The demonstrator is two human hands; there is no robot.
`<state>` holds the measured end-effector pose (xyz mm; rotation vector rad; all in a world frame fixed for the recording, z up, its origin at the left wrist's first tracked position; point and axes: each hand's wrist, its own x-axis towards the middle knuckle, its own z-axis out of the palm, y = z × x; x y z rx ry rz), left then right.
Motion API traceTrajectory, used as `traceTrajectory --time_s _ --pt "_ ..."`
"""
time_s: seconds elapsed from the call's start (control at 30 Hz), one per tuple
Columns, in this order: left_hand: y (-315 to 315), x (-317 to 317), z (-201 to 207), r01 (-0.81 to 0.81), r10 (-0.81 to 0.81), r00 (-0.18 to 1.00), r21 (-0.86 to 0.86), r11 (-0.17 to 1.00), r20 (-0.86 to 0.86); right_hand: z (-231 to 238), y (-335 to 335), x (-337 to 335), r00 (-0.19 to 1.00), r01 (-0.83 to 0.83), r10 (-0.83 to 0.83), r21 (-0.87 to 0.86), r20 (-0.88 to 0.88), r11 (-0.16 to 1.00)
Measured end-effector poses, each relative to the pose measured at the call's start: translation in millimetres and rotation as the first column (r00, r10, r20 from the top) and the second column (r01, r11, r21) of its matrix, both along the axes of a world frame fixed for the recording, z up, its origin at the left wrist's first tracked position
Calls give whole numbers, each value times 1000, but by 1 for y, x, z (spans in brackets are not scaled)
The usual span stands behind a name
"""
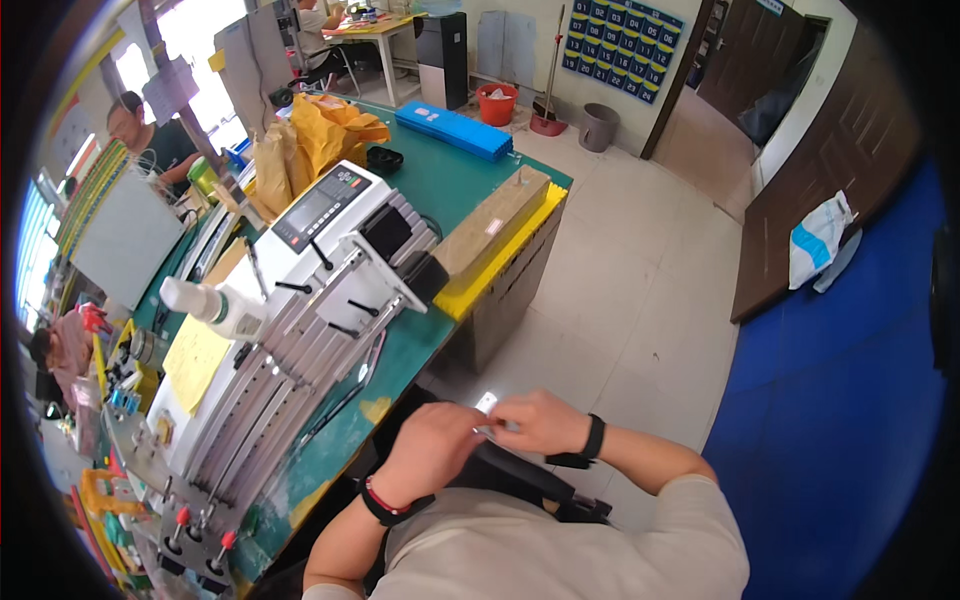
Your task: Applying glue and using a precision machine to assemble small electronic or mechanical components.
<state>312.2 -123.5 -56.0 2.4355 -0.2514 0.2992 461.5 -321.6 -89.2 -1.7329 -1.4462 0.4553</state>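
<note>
Both hands meeting at six o'clock: left hand (432,448) and right hand (540,422) pinched narrow on a small white strip (487,403), beside the green bench (452,190). Best kept pinched lightly, edges aligned, wrists steady.

Pale tiled floor (640,290), green workbench (450,180), dark wooden doors (840,150).

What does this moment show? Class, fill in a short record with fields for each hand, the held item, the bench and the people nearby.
left hand: fingers meet the right hand's at a small item, red-and-black wristband
right hand: pinches the small white piece, black wristband
held item: small, pale, too small to identify
bench: green worktop with a grey-white machine, white bottle, blue trays
others: two seated people at far left
</note>
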Motion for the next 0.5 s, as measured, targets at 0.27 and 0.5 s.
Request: traceTrajectory --time_s 0.27,0.5 --pt "50 -92 70 -237 230 963 39 971 142 60 93 -70 961 -167 221 289 -165 943" --pt "66 -126 63 -304 355 932 -369 878 76 88 119 -89 943 -197 248 229 -221 953"
